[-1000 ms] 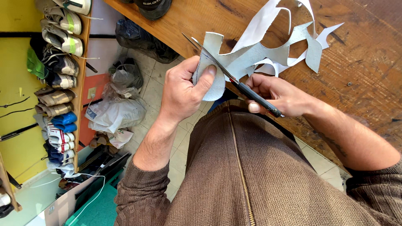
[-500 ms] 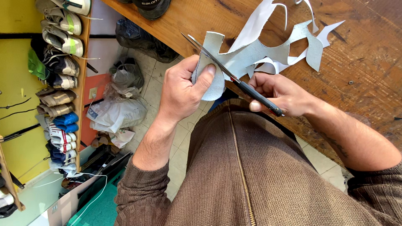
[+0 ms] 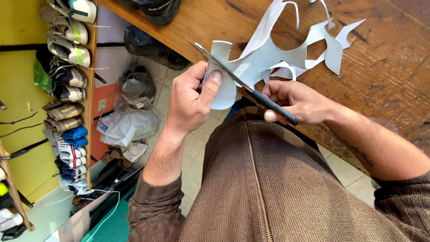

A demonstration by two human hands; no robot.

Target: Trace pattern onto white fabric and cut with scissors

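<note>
One sheet of pale grey material (image 3: 264, 56), cut into an irregular branching outline, is in work. My left hand (image 3: 190, 101) grasps its rounded lower lobe, thumb pressed flat on the face, fingers behind. My right hand (image 3: 298, 101) is clenched around the dark handles of one pair of scissors (image 3: 244, 85); the blades lie across the sheet, tips pointing up-left past its edge. Whether the blades are parted or closed: cannot tell. The sheet's near end is held above the table edge; its far arms lie over the wooden table (image 3: 385, 58).

Count on table: one white offcut strip (image 3: 268, 22) curling beside the sheet, one dark shoe (image 3: 156, 9) at the far edge, one small screw-like item (image 3: 374, 85) on bare wood.

Surface: brown wood, scratched and stained.

Room: pale tiled floor (image 3: 197, 143) below; crumpled plastic bags (image 3: 127, 121) heaped on it. One shelf rack (image 3: 67, 67) against a yellow wall (image 3: 18, 89), stacked with many pairs of shoes, too many to count exactly.
</note>
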